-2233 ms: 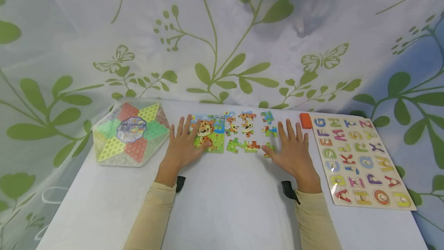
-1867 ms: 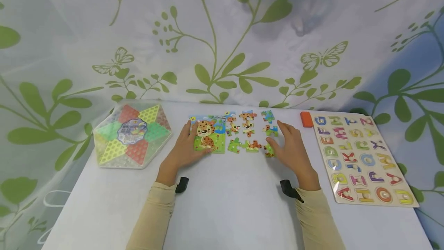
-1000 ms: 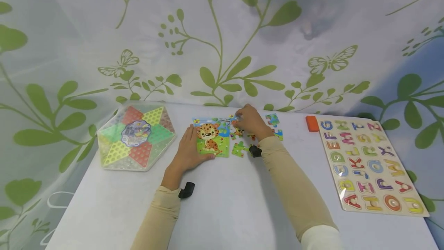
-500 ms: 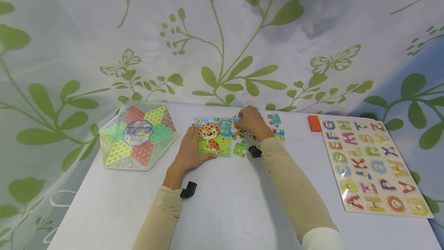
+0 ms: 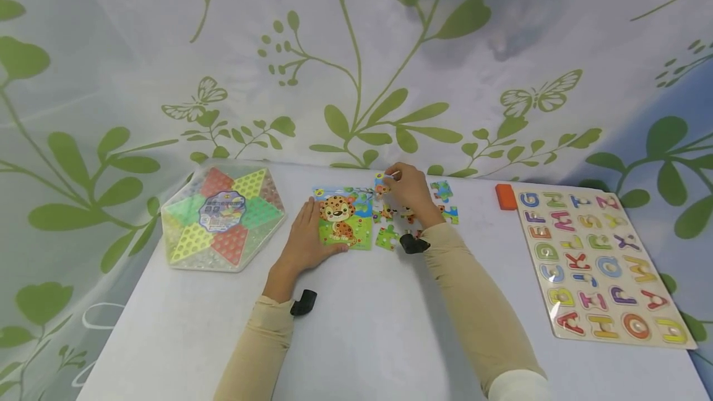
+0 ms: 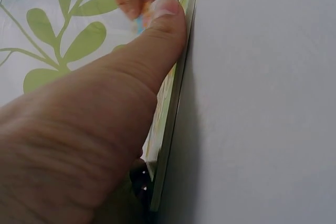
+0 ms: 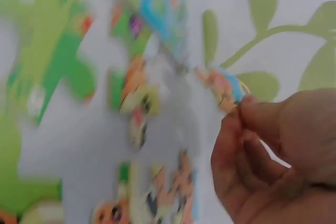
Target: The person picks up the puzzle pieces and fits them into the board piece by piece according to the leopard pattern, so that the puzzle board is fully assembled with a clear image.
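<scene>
My left hand [image 5: 303, 243] lies along the left side of a leopard-picture puzzle board [image 5: 356, 234], fingers straight, with the thumb by its bottom edge. In the left wrist view, the thumb [image 6: 163, 30] rests against the board's edge. My right hand [image 5: 412, 190] pinches a small puzzle piece [image 7: 226, 87], blue and orange, between thumb and fingertips. That piece is raised above the table, just past the board's upper right corner. Beneath the right hand lie loose puzzle pieces, partly hidden by it; a green piece [image 5: 387, 238] shows beside the board.
Two more loose pieces, a blue one [image 5: 442, 190] and another [image 5: 449, 214], lie right of the right hand. A hexagonal checkers box [image 5: 223, 215] sits at left. At right are an orange block [image 5: 505, 197] and a wooden alphabet board [image 5: 604, 268]. A patterned curtain [image 5: 250, 67] hangs behind.
My right hand has moved left across the loose pieces, taken hold of the top-left one and lifted it. My left hand has settled against the board's left and bottom edges.
</scene>
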`<state>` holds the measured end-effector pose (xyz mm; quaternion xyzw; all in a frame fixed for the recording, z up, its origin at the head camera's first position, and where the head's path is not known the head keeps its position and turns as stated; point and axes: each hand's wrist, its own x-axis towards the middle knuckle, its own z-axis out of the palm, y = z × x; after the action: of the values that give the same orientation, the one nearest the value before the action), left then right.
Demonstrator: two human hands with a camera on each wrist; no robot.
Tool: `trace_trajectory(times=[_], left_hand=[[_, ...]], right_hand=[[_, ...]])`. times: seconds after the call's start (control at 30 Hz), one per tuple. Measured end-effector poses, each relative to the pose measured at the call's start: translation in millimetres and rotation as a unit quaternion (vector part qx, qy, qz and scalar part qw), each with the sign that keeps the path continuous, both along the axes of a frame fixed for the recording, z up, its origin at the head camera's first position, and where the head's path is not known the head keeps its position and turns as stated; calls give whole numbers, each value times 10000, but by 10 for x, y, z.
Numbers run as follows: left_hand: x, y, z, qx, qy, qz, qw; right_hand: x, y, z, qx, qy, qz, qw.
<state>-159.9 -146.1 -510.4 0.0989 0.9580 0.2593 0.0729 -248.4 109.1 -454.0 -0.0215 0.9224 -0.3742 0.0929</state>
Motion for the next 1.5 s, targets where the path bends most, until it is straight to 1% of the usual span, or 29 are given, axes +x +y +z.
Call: trace_trajectory(times=[0.07,0.13,0.2,0.33,0.43,0.53,0.67,0.8,0.9,1.0,1.2,1.4,1.5], left_hand=[[-1,-6,5,-4,-14,15,10000],[-3,-13,4,-9,6,21,10000],[-7,-17,4,45,42,20,10000],[-18,-19,-7,95,95,-30,9999],[-16,-22,-8,53,56,16,10000],[-12,-22,-7,79,54,58,9999],[-7,-18,-20,138,61,34,9999],[-5,-20,-36,98,58,40,9999],[-6,-22,-36,95,83,28,9999],[-9,-30,-31,90,84,23,9999],[-7,-39,-18,129,32,23,9999],[14,-21,14,304,43,-30,9995],[28,-14,24,294,26,-30,9996]], right_hand=[[9,-84,0,-174,43,151,9997],[25,-191,-23,-226,-23,495,9985],[55,-300,-53,-153,-101,841,9963],[128,-460,-108,275,-5,1254,9917],[177,-543,-132,575,66,1468,9875],[206,-605,-161,844,139,1584,9837],[213,-677,-215,1003,319,1589,9817],[186,-765,-254,991,525,1598,9808],[163,-834,-273,934,593,1510,9823],[148,-905,-275,852,611,1455,9838],[146,-1035,-262,922,730,1454,9824],[184,-1172,-262,686,827,1201,9869],[191,-1217,-271,567,832,1142,9883]])
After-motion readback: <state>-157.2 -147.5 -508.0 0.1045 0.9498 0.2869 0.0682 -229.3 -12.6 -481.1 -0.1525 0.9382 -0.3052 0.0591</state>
